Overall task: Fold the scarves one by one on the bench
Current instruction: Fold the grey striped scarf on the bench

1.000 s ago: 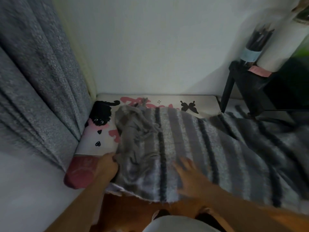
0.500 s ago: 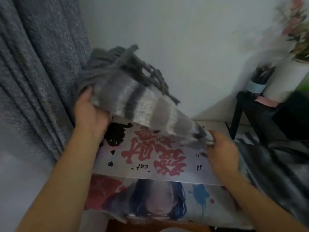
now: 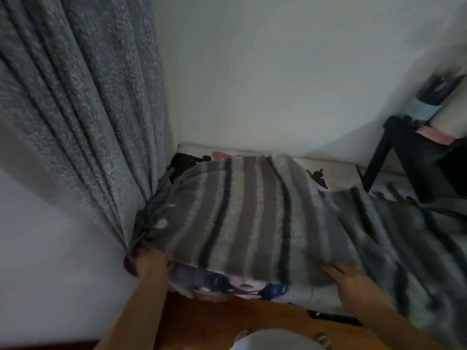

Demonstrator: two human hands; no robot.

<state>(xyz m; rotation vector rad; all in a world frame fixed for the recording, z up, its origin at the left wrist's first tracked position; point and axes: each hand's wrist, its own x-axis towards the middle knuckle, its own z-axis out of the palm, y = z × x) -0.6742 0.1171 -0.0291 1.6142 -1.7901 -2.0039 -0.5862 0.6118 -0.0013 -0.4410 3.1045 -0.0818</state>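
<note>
While the scarf point(image 3: 252, 218) lies spread over the printed bench point(image 3: 336, 168) at frame centre, my left hand point(image 3: 151, 261) grips its lower-left corner, fingers curled into the fabric beside the fringe point(image 3: 156, 215). My right hand point(image 3: 351, 279), lower right, lies on the scarf's near edge with fingers fairly straight; whether it pinches the cloth I cannot tell. The scarf's grey, dark-striped length trails off to the right of frame, motion-blurred there. A grey curtain point(image 3: 83, 109) fills the upper left. A dark stool point(image 3: 409, 157) stands at right. Wooden floor point(image 3: 227, 322) along the bottom.
</note>
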